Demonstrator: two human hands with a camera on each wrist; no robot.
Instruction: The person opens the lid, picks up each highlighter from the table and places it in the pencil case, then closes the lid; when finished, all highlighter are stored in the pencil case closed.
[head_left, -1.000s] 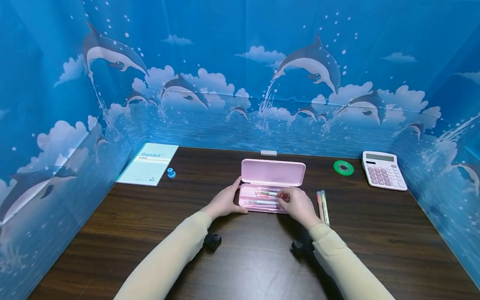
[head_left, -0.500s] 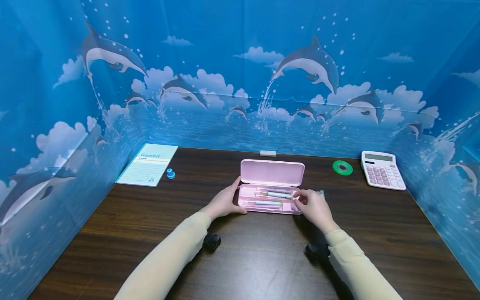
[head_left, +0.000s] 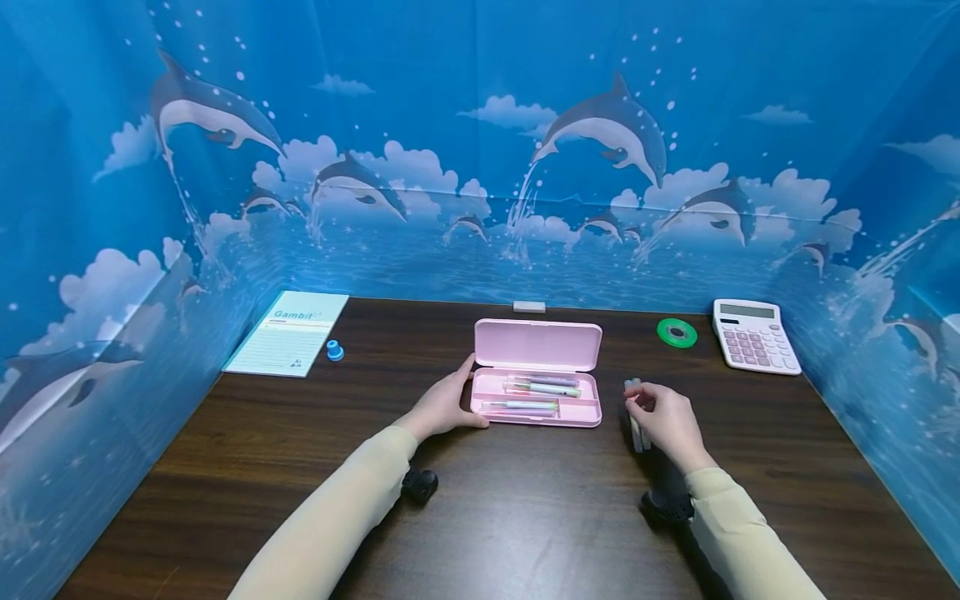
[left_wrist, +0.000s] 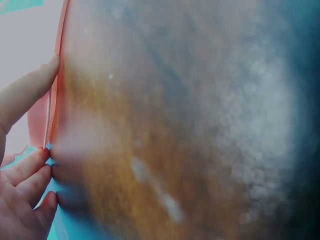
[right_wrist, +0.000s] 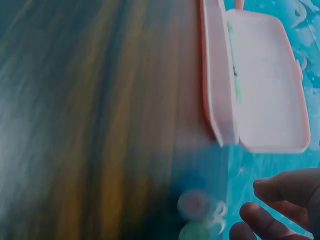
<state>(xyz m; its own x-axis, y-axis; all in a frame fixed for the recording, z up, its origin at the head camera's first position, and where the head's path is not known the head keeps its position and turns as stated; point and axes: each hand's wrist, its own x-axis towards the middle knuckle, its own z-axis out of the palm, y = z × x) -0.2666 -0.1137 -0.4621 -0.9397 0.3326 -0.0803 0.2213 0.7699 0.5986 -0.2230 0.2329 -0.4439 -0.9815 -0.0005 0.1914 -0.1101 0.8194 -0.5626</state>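
A pink pencil case (head_left: 591, 412) lies with its lid (head_left: 537, 343) raised at the back. Several slim pens lie in it: some in the back compartment, such as a white-bodied pen (head_left: 547, 389), others, such as a pale one (head_left: 521, 405), in the front one. My left hand (head_left: 438, 408) holds the case's left end, thumb at the front corner and fingers along the side. To the right of the case, my right hand (head_left: 667, 421) hovers over two markers (head_left: 637, 437). In the right wrist view its fingers (right_wrist: 267, 222) are parted beside the blurred marker ends (right_wrist: 194, 204).
A notepad (head_left: 288, 333) and a small blue object (head_left: 334, 351) are at the back left. Behind the case sits a white block (head_left: 528, 307). A green tape roll (head_left: 677, 332) and a calculator (head_left: 756, 336) stand back right. Dolphin-print cloth walls enclose the table.
My right hand has let go of the white-bodied pen in the back compartment and moved right, out of the case, to the two markers. My left hand keeps its place on the case.
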